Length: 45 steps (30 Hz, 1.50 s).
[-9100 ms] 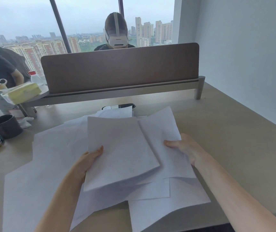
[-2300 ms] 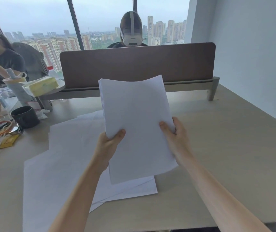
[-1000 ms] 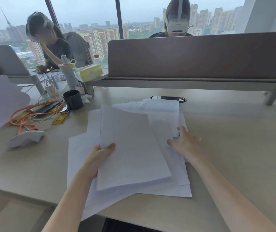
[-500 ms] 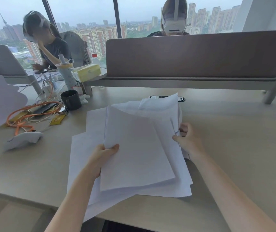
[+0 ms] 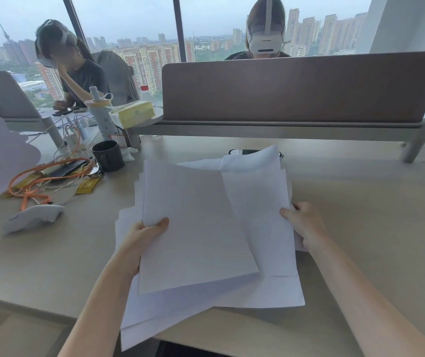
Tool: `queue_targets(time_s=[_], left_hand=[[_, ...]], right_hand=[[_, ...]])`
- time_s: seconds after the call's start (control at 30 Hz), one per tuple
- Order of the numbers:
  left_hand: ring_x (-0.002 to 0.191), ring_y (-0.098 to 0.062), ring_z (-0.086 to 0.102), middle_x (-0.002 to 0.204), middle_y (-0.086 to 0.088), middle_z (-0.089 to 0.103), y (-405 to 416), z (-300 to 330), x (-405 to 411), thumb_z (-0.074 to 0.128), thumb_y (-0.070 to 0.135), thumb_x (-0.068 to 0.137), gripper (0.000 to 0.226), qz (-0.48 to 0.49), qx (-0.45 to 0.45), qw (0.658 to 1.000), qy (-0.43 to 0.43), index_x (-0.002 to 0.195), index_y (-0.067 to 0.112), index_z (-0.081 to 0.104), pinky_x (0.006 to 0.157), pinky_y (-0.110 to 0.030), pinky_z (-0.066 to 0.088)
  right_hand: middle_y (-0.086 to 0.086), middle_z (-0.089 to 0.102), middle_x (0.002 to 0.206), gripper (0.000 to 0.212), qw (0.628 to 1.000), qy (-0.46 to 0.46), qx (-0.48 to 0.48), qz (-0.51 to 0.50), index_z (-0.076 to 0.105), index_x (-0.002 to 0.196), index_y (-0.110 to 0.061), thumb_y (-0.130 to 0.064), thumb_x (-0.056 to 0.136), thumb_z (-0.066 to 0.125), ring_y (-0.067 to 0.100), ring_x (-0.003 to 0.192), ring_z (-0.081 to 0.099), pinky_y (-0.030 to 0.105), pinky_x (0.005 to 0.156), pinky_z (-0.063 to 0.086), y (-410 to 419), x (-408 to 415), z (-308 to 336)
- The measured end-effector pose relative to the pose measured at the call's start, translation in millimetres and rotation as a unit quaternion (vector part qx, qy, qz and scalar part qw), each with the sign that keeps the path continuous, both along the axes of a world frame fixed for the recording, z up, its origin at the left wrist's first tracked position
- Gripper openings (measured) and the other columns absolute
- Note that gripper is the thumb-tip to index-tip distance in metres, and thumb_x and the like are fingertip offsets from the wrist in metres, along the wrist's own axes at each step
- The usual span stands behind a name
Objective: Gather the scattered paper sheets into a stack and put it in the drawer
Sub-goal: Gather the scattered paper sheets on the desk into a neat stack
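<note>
Nearest, loose sheets (image 5: 257,292) lay on the desk (image 5: 360,202), overhanging its front edge. Above them the left hand (image 5: 142,235) pinched a gathered stack (image 5: 193,228) with its thumb on top. The right hand (image 5: 304,222) gripped the right-side sheets (image 5: 263,202), fingers curled under. Behind stood a dark mug (image 5: 108,155).

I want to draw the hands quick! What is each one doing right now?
Left hand: grips the squared stack of white paper sheets, thumb on top.
Right hand: pinches the loose white paper sheets at their right edge.
</note>
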<state>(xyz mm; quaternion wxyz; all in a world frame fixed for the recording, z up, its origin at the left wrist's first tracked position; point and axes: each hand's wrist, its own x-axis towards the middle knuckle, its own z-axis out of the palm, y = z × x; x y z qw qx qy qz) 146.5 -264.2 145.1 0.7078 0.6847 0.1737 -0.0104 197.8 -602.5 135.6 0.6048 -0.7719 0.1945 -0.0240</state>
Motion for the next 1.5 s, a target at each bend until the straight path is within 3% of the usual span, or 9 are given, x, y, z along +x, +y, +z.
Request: queue_targets(time_s=[0.13,0.23,0.4,0.7,0.9,1.03,1.27,1.5], left_hand=[[0.06,-0.019,0.074,0.07,-0.004,0.077,2,-5,-6,0.068,0.016,0.09,0.013,-0.002,0.005,1.0,0.016,0.098,0.006,0.068,0.049,-0.026,0.057],[0.058,-0.019,0.074,0.069,-0.003,0.077,-2,-6,-8,0.067,0.016,0.091,0.009,-0.013,0.005,1.0,0.021,0.095,0.007,0.068,0.047,-0.025,0.056],[0.062,-0.021,0.074,0.075,-0.006,0.077,-8,-4,-4,0.067,0.016,0.091,0.01,-0.03,0.009,0.999,0.018,0.096,0.008,0.068,0.05,-0.027,0.058],[0.073,-0.03,0.073,0.086,-0.013,0.077,-11,-3,2,0.07,0.018,0.088,0.018,-0.032,0.019,0.999,0.025,0.101,0.005,0.069,0.059,-0.033,0.059],[0.07,-0.027,0.073,0.082,-0.011,0.077,-11,-3,4,0.069,0.015,0.089,0.012,-0.036,0.018,0.999,0.02,0.098,0.007,0.069,0.059,-0.032,0.059],[0.072,-0.029,0.073,0.086,-0.013,0.076,-13,-2,4,0.068,0.014,0.089,0.018,-0.042,0.03,0.998,0.024,0.104,0.003,0.068,0.059,-0.032,0.058],[0.079,-0.033,0.074,0.092,-0.018,0.076,-14,0,4,0.069,0.015,0.089,0.024,-0.055,0.048,0.997,0.015,0.107,-0.001,0.069,0.068,-0.036,0.057],[0.066,-0.024,0.073,0.079,-0.011,0.076,-13,8,5,0.07,0.014,0.088,0.016,-0.058,0.042,0.997,-0.001,0.099,0.002,0.07,0.05,-0.027,0.055]], right_hand=[[0.013,0.062,0.109,0.042,0.999,0.01,0.042,-0.01,0.048,0.11,-0.007,-0.007,0.082,0.08,0.031,0.095,0.063,0.04,0.079,0.051,0,-4,0],[0.013,0.061,0.111,0.057,0.998,0.029,0.041,0.024,0.046,0.114,-0.008,-0.007,0.075,0.087,0.032,0.1,0.063,0.047,0.089,0.054,1,-7,1],[0.011,0.068,0.115,0.058,0.994,0.056,0.014,0.098,0.055,0.121,-0.008,-0.008,0.073,0.089,0.031,0.105,0.067,0.048,0.093,0.055,3,-13,3],[0.007,0.069,0.113,0.045,0.992,-0.008,-0.027,0.127,0.056,0.115,-0.014,-0.001,0.08,0.081,0.027,0.098,0.067,0.041,0.09,0.055,0,-15,38],[0.006,0.071,0.108,0.042,0.988,-0.057,-0.045,0.133,0.061,0.109,-0.014,-0.007,0.073,0.082,0.029,0.097,0.07,0.049,0.088,0.059,5,-18,94],[0.002,0.07,0.103,0.039,0.979,-0.098,-0.053,0.17,0.059,0.112,-0.012,-0.004,0.08,0.079,0.016,0.083,0.068,0.029,0.065,0.055,12,-27,136],[0.005,0.078,0.103,0.031,0.963,-0.128,0.037,0.233,0.066,0.111,-0.013,-0.001,0.084,0.074,0.023,0.083,0.077,0.033,0.064,0.059,15,-43,186],[0.008,0.078,0.1,0.031,0.945,-0.168,0.128,0.25,0.069,0.115,-0.012,0.002,0.088,0.068,0.023,0.08,0.077,0.035,0.065,0.061,4,-49,191]])
